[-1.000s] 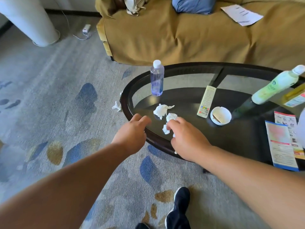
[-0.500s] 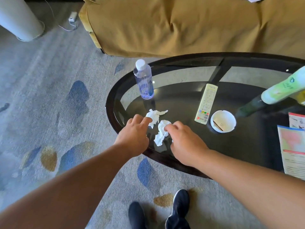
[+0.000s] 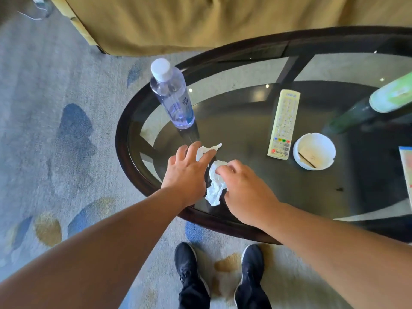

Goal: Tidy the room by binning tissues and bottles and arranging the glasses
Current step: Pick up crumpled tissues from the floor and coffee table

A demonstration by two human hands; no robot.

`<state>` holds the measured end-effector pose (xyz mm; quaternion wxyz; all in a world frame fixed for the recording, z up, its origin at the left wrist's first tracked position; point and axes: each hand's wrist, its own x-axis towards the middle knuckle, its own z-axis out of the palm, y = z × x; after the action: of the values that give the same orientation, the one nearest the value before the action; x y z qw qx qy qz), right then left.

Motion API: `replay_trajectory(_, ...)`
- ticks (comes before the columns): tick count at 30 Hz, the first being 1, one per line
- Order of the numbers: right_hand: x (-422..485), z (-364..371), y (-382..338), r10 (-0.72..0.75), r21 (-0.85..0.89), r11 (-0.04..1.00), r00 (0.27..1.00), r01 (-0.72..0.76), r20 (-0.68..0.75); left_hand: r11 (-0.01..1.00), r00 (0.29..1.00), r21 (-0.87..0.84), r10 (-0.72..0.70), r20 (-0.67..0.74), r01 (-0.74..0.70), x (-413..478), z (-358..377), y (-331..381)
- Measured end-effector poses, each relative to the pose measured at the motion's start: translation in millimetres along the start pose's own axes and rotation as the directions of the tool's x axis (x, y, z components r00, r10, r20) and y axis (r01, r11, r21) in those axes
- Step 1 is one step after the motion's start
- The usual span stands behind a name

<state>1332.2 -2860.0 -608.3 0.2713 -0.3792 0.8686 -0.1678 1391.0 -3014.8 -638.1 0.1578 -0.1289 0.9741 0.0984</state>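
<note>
Both hands work at the near left end of the oval glass surface (image 3: 122, 139). The left hand (image 3: 189, 172) is spread, fingers straight and fanned over the farther tissue (image 3: 207, 149), whose torn tip sticks out past the fingertips; they lie on it or just above it (the view does not settle which). The right hand (image 3: 244, 197) has its fingers curled and pinches the nearer tissue (image 3: 215, 189), a crumpled white strip that trails back between the two hands toward the near edge.

A clear water bottle (image 3: 172, 97) with a white cap stands upright close to the left rim, beyond the left hand. Toward the middle lies a pale remote (image 3: 283, 124), and just to its right a small white dish (image 3: 314, 153) with something flat inside. A green bottle (image 3: 392, 97) stands toward the right end, with the corner of a printed leaflet (image 3: 406, 168) nearer.

A mustard sofa (image 3: 200, 21) runs along the far side. Two black shoes (image 3: 191, 275) stand on the patterned carpet (image 3: 55, 108) below the near edge.
</note>
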Motion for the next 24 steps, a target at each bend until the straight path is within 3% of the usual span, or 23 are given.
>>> replay_trajectory(5,4.2,6.8,8.0,-0.003,0.04,0.999,0.999,0.005,-0.035,0.999,0.999,0.034,-0.008,0.032,0.007,14.7,11.7,-3.1)
replay_trajectory(12,10.0,8.7,3.6,-0.001,0.025,1.0,1.0,0.002,-0.026,0.97,0.994,-0.218,-0.111,-0.004,0.107,9.3,-1.8,-24.9)
replay_trajectory(17,15.9,25.3,-8.4,0.031,-0.129,0.991,0.999,-0.027,0.029,0.962,0.989,-0.233,-0.149,-0.018,0.141,-13.8,-23.8,-49.8)
replay_trajectory(24,21.3,56.3,-11.2,0.127,-0.345,0.935,0.988,-0.088,0.091,0.97,0.993,-0.23,-0.091,-0.071,0.073,-41.4,-15.9,-70.2)
